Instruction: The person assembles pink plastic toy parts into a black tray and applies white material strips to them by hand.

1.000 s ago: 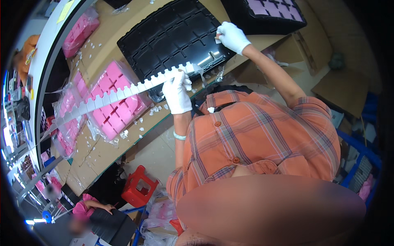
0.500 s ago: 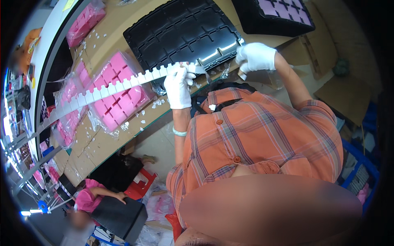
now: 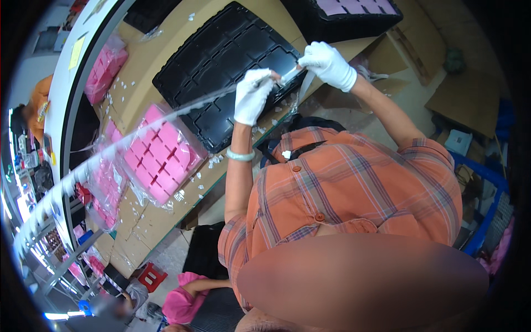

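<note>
A long white strip (image 3: 206, 99), blurred by motion, stretches leftward from my hands over the table. My white-gloved left hand (image 3: 251, 98) is closed on it near its right end. My right hand (image 3: 330, 66), gloved too, pinches a white end piece a short way to the right, its fingers pressed together. A loose tail hangs under the right fingers. Behind and below both hands lies a black plastic tray (image 3: 221, 52) with moulded grid lines. Bagged pink foam pieces (image 3: 157, 157) sit left of the tray, partly crossed by the strip.
More bagged pink foam (image 3: 105, 69) lies at the far left. A black box with lilac foam (image 3: 345, 19) stands at the back right. White scraps (image 3: 215, 160) litter the cardboard-covered table (image 3: 141, 235). Another person in a pink sleeve (image 3: 185, 299) is at lower left.
My right hand has moved left and up toward the left hand and now pinches the strip's end. My left hand has shifted slightly right and up. The strip has turned and blurred.
</note>
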Demonstrator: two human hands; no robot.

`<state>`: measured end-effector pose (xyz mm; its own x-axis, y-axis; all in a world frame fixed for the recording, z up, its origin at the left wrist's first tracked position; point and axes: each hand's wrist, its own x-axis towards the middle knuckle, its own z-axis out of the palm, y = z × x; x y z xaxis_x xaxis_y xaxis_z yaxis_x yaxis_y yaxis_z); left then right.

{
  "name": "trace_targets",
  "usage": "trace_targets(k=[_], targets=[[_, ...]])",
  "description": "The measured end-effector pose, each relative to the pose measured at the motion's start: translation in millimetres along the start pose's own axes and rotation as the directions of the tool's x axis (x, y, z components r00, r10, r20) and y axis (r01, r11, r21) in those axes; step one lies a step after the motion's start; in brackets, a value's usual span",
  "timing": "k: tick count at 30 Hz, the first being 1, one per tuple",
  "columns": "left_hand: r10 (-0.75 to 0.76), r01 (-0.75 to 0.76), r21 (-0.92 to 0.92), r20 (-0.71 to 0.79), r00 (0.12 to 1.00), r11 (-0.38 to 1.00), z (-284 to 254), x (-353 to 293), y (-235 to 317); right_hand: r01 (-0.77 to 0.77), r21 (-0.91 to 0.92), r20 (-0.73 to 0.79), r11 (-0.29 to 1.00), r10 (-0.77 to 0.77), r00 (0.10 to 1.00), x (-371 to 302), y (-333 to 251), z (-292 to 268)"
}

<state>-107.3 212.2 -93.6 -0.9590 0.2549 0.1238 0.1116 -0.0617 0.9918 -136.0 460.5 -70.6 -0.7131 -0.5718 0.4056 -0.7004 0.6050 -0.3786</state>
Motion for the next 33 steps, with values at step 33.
trace_targets(k=[33], targets=[[0.233, -0.471, 0.840, 0.418, 0.878, 0.268, -0.5, 51.2, -21.2, 0.343, -0.417, 0.317, 0.842, -0.219, 0.923, 20.0, 38.3, 8.8]])
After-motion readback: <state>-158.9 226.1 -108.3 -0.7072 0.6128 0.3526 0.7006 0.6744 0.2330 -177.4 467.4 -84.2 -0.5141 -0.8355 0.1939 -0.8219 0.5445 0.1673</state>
